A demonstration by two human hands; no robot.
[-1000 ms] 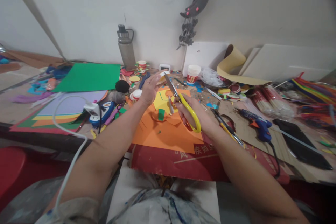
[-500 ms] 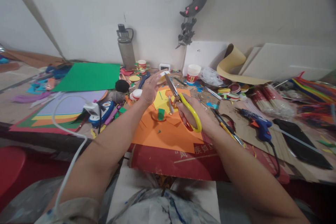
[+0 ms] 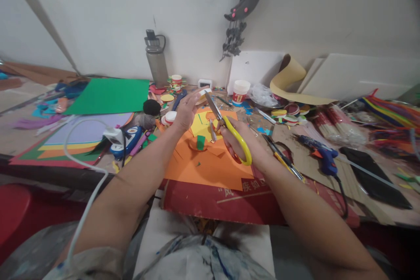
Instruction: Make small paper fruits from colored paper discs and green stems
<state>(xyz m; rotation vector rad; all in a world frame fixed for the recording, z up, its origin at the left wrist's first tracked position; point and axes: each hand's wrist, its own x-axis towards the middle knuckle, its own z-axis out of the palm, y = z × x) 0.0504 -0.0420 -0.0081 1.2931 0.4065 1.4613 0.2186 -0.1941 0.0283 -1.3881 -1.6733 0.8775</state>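
My right hand [image 3: 236, 138] is wrapped round the yellow handles of a pair of scissors [image 3: 241, 140]. Their blades point up and away, with the tip close to a small white paper piece [image 3: 206, 92]. That piece is in my left hand [image 3: 187, 111], partly hidden by the fingers, so its full shape cannot be made out. Below both hands lie orange paper sheets [image 3: 203, 170], a yellow sheet [image 3: 198, 127] and a small green paper scrap [image 3: 201, 142]. A slim cutter-like tool [image 3: 213, 131] rests on the yellow sheet.
A red board [image 3: 210, 203] lies under the orange paper. On the right are a blue glue gun [image 3: 323, 157] and a black phone-like slab [image 3: 374, 177]. A paper cup [image 3: 241, 92] and a grey bottle [image 3: 156, 61] stand at the back. Green paper [image 3: 111, 96] and a white cable [image 3: 87, 210] are left.
The whole view has shifted very slightly. Both hands, the scissors and the white paper piece keep nearly the same positions.
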